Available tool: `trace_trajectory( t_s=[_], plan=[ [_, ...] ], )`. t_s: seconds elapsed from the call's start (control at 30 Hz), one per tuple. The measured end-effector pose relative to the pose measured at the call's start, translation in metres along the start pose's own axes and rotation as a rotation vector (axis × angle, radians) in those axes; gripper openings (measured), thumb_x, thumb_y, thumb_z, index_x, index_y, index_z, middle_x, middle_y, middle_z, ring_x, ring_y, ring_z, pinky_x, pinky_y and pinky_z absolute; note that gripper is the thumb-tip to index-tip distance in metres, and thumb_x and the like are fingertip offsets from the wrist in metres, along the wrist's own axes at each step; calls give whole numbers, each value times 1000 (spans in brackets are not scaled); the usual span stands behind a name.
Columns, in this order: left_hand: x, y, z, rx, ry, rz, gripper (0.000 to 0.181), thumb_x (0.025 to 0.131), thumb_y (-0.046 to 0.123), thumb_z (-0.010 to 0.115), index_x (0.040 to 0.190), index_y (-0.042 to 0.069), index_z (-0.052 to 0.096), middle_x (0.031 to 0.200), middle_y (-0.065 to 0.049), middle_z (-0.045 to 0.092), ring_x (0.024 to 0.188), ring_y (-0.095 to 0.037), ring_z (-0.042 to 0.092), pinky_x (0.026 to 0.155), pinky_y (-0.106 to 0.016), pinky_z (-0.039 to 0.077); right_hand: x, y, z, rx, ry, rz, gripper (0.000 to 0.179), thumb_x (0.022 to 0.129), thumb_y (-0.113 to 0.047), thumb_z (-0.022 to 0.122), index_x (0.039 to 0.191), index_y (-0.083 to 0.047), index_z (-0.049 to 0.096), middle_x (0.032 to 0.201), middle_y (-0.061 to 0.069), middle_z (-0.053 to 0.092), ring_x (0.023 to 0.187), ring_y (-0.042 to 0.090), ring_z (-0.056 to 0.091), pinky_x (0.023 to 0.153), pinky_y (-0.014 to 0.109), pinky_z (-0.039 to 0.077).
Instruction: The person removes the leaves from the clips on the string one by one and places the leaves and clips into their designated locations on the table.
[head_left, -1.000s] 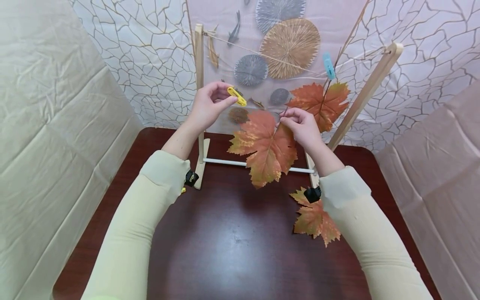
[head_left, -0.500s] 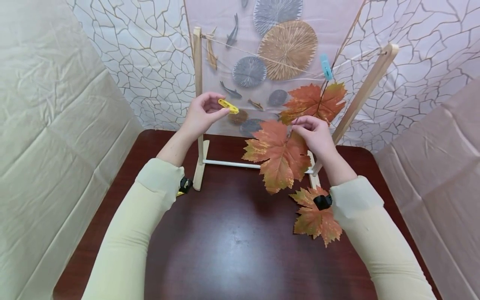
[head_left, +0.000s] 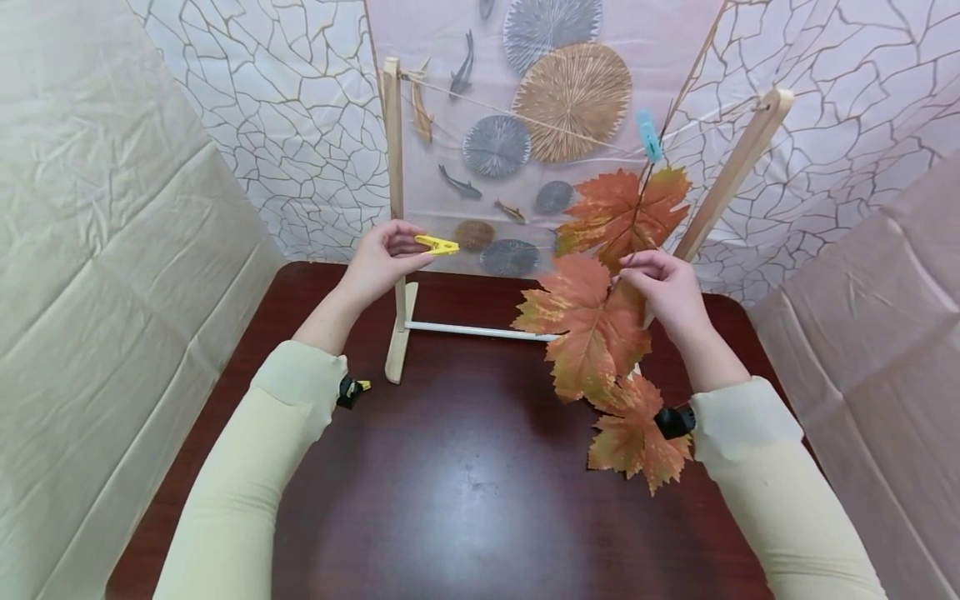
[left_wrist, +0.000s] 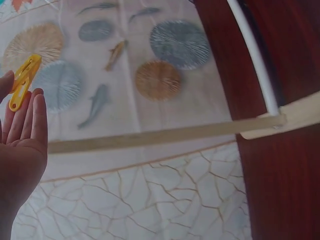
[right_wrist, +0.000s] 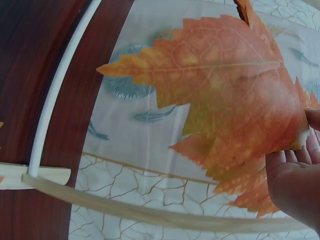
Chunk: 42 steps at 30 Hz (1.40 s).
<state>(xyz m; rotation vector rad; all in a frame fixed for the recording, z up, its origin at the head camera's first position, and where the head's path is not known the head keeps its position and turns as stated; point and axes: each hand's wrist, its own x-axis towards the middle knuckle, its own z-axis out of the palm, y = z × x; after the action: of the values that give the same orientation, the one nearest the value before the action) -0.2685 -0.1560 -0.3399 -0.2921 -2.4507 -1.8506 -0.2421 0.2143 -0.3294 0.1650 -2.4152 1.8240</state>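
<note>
In the head view my left hand (head_left: 380, 260) pinches a yellow clothespin (head_left: 437, 245) between thumb and fingers, held in the air near the left post. The left wrist view shows the same yellow clothespin (left_wrist: 25, 82) at the fingertips. With thumb and fingers my right hand (head_left: 667, 292) pinches an orange maple leaf (head_left: 592, 325) by its stem, blade hanging down. Behind it, a second maple leaf (head_left: 626, 208) hangs from the string by a blue clothespin (head_left: 648, 136). The held leaf (right_wrist: 225, 85) fills much of the right wrist view, partly covering the hung one.
A wooden frame has a left post (head_left: 394, 167), a right post (head_left: 738, 167), a string (head_left: 495, 102) between their tops and a white bar (head_left: 480, 331) low down. Another leaf (head_left: 637, 442) lies on the dark table (head_left: 465, 517). A yellow piece (head_left: 365, 385) shows by the left cuff.
The right hand has moved right and down with its leaf, which now overlaps the leaf on the table. The left hand has moved left and down, its clothespin turned to show its side.
</note>
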Motion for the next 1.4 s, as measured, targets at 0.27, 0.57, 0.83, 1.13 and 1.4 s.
trace_trajectory(
  t_s=[0.27, 0.57, 0.83, 1.13, 1.4],
  plan=[
    [-11, -26, -13, 75, 25, -18, 36, 83, 11, 70, 114, -2, 57, 113, -21, 65, 90, -4, 63, 78, -17, 52, -9, 15, -15, 21, -2, -15, 15, 89, -2, 57, 89, -16, 59, 76, -20, 66, 74, -4, 64, 68, 8, 46],
    [-25, -57, -21, 125, 45, -67, 37, 82, 16, 72, 111, -2, 58, 111, -21, 66, 83, 4, 60, 76, -12, 49, -18, 30, -29, 212, 72, 43, 12, 90, -4, 57, 83, -13, 62, 72, -12, 67, 70, 0, 65, 63, 10, 46],
    [-40, -90, -29, 139, 39, -140, 39, 83, 19, 71, 113, -1, 57, 113, -21, 65, 92, -8, 63, 76, -11, 48, -25, 38, -43, 197, 147, 179, 14, 93, -18, 57, 82, -18, 66, 69, -15, 65, 65, -1, 58, 55, 15, 37],
    [-54, -118, -39, 192, 61, -230, 38, 85, 20, 68, 115, 0, 55, 115, -20, 64, 105, -28, 62, 77, -14, 49, -33, 56, -56, 184, 125, 181, 20, 93, -13, 56, 78, -20, 67, 72, -16, 67, 66, -2, 61, 55, 13, 44],
    [-67, -147, -50, 231, 60, -294, 40, 87, 22, 67, 118, 0, 54, 117, -21, 63, 107, -30, 61, 80, -18, 50, -44, 75, -65, 204, 130, 195, 19, 93, -13, 56, 80, -19, 68, 70, -15, 68, 66, -2, 63, 57, 11, 46]
  ],
)
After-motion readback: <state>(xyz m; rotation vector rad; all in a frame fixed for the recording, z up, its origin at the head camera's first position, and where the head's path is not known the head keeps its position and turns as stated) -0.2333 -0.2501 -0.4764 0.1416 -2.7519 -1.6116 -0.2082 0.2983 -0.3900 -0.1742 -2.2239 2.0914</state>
